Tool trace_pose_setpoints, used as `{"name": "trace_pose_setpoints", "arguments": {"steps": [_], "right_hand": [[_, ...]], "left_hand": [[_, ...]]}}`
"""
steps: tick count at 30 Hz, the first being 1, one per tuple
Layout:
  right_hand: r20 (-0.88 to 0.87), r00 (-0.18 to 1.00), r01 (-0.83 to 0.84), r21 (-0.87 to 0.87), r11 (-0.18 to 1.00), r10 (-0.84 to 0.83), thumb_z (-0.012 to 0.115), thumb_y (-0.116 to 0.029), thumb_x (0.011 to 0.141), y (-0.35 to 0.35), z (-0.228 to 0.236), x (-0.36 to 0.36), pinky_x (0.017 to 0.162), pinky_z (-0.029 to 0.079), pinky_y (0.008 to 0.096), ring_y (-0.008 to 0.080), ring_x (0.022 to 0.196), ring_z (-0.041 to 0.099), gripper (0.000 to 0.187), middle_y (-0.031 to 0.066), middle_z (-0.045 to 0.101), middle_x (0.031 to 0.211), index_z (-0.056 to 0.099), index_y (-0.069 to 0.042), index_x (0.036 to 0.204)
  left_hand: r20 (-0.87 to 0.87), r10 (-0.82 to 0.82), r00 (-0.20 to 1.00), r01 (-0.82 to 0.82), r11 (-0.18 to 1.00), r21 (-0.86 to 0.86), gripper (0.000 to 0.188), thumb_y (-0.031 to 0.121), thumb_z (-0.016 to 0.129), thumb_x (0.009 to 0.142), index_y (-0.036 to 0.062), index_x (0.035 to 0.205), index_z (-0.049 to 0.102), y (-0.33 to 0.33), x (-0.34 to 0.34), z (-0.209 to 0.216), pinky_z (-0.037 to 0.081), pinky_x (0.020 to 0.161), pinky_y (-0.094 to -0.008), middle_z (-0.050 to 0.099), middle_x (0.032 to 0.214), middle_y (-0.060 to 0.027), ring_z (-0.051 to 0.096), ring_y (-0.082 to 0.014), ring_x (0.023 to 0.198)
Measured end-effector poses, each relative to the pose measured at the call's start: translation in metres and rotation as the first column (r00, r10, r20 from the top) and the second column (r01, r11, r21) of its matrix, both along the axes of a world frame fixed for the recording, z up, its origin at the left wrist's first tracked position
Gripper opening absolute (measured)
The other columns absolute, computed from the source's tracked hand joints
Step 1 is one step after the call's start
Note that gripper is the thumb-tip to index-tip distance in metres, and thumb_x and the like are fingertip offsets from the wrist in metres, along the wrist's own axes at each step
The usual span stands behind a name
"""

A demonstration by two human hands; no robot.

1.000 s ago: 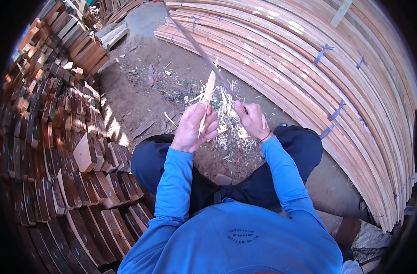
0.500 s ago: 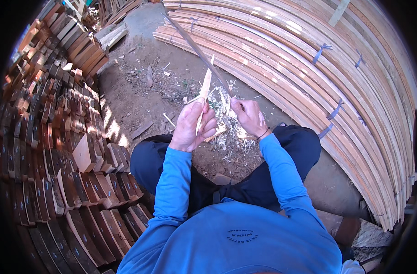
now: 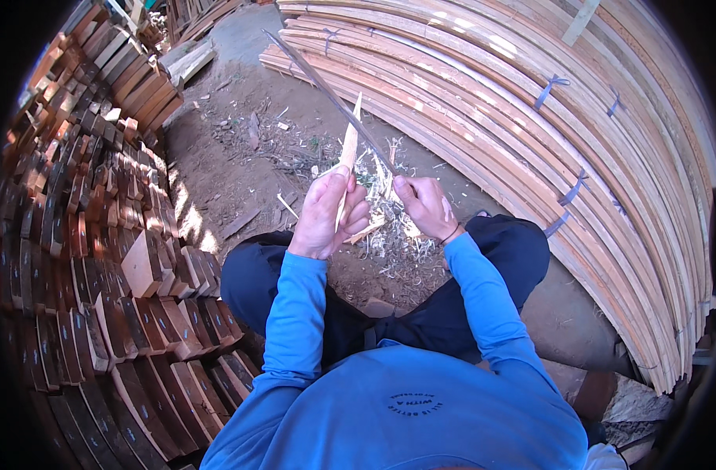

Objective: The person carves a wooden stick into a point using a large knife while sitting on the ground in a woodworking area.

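Observation:
My left hand is closed around a pale wooden stake, its sharpened point upward and away from me. In my closed right hand is a machete with a long, dark, narrow blade. Its handle is hidden in my fist. The blade slants up to the left and crosses the stake near the pointed end; whether it touches the wood I cannot tell. Both hands are above a pile of curled wood shavings on the ground between my legs.
Long bundled wooden strips, tied with blue-grey bands, lie along the right and far side. Stacked short timber blocks fill the left. Loose wood scraps lie on the dirt ground. My bent knees flank the shavings.
The machete's far end has swung a little left and toward me, its right-hand grip barely moving. My left hand still holds the stake in nearly the same place.

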State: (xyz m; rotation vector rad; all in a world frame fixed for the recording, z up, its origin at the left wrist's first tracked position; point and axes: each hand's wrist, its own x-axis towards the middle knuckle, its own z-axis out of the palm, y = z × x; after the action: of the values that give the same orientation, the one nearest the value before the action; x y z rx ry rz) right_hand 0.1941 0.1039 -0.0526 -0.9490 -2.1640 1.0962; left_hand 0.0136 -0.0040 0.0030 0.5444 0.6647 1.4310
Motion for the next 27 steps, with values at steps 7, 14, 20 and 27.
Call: {"name": "trace_pose_setpoints", "arguments": {"steps": [7,14,20,27], "right_hand": [[-0.018,0.993,0.113,-0.058,0.992,-0.114,0.044,-0.059,0.099,0.015,0.007,-0.010,0.054,0.037,0.0441,0.0268,0.050,0.043,0.073,0.0180,0.045,0.052,0.058,0.006,0.067],[-0.070,0.997,-0.032,-0.095,0.995,0.025,0.046,-0.055,0.099,-0.013,-0.013,0.001,0.055,0.037,0.0433,0.0276,0.051,0.045,0.067,0.0182,0.048,0.054,0.065,0.006,0.079],[-0.017,1.000,0.024,0.045,0.999,-0.023,0.046,-0.058,0.098,0.007,-0.003,-0.006,0.055,0.037,0.0447,0.0277,0.051,0.046,0.071,0.0175,0.046,0.051,0.060,0.005,0.069],[-0.022,0.997,0.067,-0.159,0.985,-0.071,0.042,-0.061,0.099,0.018,-0.016,-0.006,0.055,0.036,0.0430,0.0235,0.053,0.041,0.075,0.0135,0.043,0.051,0.057,0.005,0.067]], "left_hand": [[-0.024,-0.098,0.995,0.098,0.995,0.005,0.028,0.032,0.045,0.106,0.0104,0.089,0.045,-0.003,0.005,-0.001,0.021,0.041,-0.0221,0.034,0.059,0.0040,0.027,-0.0045,0.046],[0.005,-0.006,1.000,0.006,1.000,0.015,0.027,0.031,0.044,0.107,0.0099,0.090,0.045,0.003,0.001,-0.012,0.023,0.042,-0.0222,0.034,0.059,0.0040,0.028,-0.0048,0.046],[-0.022,-0.013,1.000,0.012,1.000,-0.014,0.028,0.032,0.045,0.106,0.0098,0.090,0.045,-0.001,0.005,-0.007,0.023,0.042,-0.0224,0.035,0.060,0.0036,0.029,-0.0051,0.045],[-0.065,-0.014,0.998,0.013,1.000,-0.024,0.028,0.031,0.044,0.107,0.0101,0.089,0.046,0.006,0.011,-0.012,0.025,0.043,-0.0231,0.036,0.060,0.0036,0.031,-0.0057,0.046]]}}
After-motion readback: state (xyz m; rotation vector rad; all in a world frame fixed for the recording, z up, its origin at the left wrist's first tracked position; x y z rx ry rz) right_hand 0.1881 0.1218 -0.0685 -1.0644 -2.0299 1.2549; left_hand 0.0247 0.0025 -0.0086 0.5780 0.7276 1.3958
